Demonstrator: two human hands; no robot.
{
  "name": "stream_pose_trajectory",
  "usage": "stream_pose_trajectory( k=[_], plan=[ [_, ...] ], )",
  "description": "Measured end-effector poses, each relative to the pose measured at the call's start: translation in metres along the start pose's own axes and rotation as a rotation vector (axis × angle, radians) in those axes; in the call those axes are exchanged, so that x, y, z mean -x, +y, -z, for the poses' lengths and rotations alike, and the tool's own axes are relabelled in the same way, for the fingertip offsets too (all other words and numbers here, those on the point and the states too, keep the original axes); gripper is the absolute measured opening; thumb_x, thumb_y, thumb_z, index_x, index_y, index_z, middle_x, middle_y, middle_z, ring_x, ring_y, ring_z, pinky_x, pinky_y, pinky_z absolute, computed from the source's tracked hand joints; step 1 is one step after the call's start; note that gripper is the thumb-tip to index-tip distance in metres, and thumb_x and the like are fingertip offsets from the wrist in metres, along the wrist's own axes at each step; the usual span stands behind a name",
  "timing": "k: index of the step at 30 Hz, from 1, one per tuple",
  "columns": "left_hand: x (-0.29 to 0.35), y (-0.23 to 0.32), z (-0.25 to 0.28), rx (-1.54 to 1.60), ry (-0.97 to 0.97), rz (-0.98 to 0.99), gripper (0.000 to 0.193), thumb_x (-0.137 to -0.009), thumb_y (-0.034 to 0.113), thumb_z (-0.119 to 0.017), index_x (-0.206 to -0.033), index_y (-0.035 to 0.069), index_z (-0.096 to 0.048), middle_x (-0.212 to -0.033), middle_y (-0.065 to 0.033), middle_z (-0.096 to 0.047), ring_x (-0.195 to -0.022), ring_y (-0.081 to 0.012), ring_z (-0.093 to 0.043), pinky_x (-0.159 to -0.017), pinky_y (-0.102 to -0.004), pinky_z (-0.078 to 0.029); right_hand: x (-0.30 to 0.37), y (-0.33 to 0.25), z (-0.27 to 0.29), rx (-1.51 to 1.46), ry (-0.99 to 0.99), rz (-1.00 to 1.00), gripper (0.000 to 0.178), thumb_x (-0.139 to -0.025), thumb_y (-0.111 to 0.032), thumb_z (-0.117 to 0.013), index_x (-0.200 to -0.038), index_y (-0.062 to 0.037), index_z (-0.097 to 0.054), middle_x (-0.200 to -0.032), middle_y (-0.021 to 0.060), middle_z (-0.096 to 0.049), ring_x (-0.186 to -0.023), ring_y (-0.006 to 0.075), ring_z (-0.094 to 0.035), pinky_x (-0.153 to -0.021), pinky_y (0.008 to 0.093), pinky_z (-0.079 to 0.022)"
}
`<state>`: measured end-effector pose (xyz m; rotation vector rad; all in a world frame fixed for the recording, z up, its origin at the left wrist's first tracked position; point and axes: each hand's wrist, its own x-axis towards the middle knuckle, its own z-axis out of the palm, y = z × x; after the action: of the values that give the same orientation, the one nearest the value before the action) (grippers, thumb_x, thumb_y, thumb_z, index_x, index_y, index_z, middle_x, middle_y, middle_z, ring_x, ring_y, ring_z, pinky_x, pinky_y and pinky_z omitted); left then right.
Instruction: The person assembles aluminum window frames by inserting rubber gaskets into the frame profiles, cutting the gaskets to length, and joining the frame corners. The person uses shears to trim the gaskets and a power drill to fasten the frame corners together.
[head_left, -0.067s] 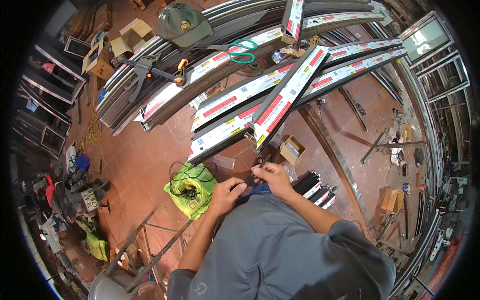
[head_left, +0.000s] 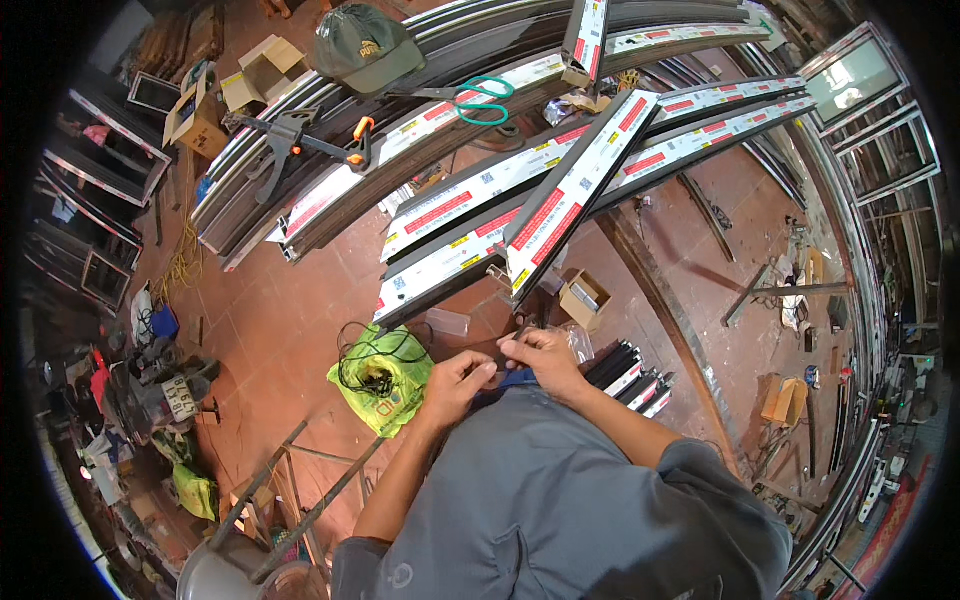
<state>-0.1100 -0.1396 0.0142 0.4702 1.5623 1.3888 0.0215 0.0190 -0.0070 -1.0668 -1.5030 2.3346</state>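
Observation:
Close in front of my body my two hands work near each other, fingers bent. My left hand is closed in a pinch, its fingertips toward the other hand. My right hand also pinches, with a thin dark piece showing at its fingers; its kind is too small to tell. Just left of the hands lies a yellow-green bag with a thin black cord looped loosely on top. Beyond the fingertips, the ends of long profiles with printed white film jut toward me, one profile lying across the others.
Green-handled scissors, an orange-tipped clamp and a cap rest on stacked profiles at the back. A small open carton and short profile pieces lie right of my hands. A metal bar crosses the tiled floor.
My left hand has shifted slightly right and the right hand slightly left, so the fingertips are a little closer together. Nothing else has visibly moved.

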Motion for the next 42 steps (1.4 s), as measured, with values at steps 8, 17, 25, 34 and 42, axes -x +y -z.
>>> stream_pose_trajectory(
  k=[8, 17, 25, 34, 42],
  plan=[
    [-0.028, -0.007, -0.008, -0.049, -0.004, 0.022, 0.020, -0.100, 0.019, -0.074, -0.097, 0.000, -0.073, -0.078, -0.0019, -0.069, -0.069, -0.0098, -0.062, -0.064, -0.0267, -0.049, -0.021, -0.015, 0.022, -0.085, 0.000, -0.032, 0.023, -0.099, -0.024, -0.078, -0.092, -0.0032, -0.072, -0.087, 0.0029, -0.071, -0.076, 0.0091, -0.064, -0.070, 0.0256, -0.051],
    [-0.045, -0.022, -0.013, 0.066, 0.144, 0.078, 0.018, -0.098, 0.017, -0.076, -0.101, -0.001, -0.075, -0.078, -0.0002, -0.068, -0.068, -0.0064, -0.058, -0.061, -0.0246, -0.046, -0.040, -0.022, 0.040, -0.139, 0.119, -0.088, 0.019, -0.101, -0.024, -0.076, -0.093, -0.0072, -0.070, -0.083, 0.0022, -0.070, -0.074, 0.0119, -0.066, -0.070, 0.0280, -0.053],
    [-0.070, -0.015, -0.029, -0.004, 0.308, 0.042, 0.023, -0.095, 0.018, -0.079, -0.104, -0.003, -0.081, -0.090, -0.0034, -0.077, -0.081, -0.0093, -0.067, -0.076, -0.0262, -0.054, -0.060, -0.025, 0.046, -0.022, 0.110, -0.114, 0.031, -0.106, -0.036, -0.069, -0.095, -0.0062, -0.069, -0.087, 0.0014, -0.070, -0.075, 0.0112, -0.066, -0.067, 0.0263, -0.048],
    [-0.079, -0.029, -0.038, 0.048, 0.323, -0.005, 0.024, -0.094, 0.018, -0.079, -0.106, -0.003, -0.081, -0.092, -0.0073, -0.080, -0.084, -0.0106, -0.070, -0.079, -0.0268, -0.055, -0.075, -0.018, 0.050, -0.018, 0.073, -0.105, 0.025, -0.106, -0.030, -0.068, -0.102, -0.0062, -0.071, -0.086, 0.0019, -0.071, -0.073, 0.0107, -0.065, -0.064, 0.0238, -0.048],
    [-0.078, -0.018, -0.040, -0.118, 0.339, -0.022, 0.022, -0.092, 0.017, -0.078, -0.103, -0.002, -0.082, -0.089, -0.0099, -0.080, -0.081, -0.0122, -0.072, -0.077, -0.0282, -0.056, -0.075, -0.020, 0.052, 0.023, 0.057, -0.103, 0.024, -0.107, -0.028, -0.066, -0.103, -0.0057, -0.073, -0.084, 0.0021, -0.072, -0.073, 0.0107, -0.065, -0.065, 0.0248, -0.047]
  ],
)
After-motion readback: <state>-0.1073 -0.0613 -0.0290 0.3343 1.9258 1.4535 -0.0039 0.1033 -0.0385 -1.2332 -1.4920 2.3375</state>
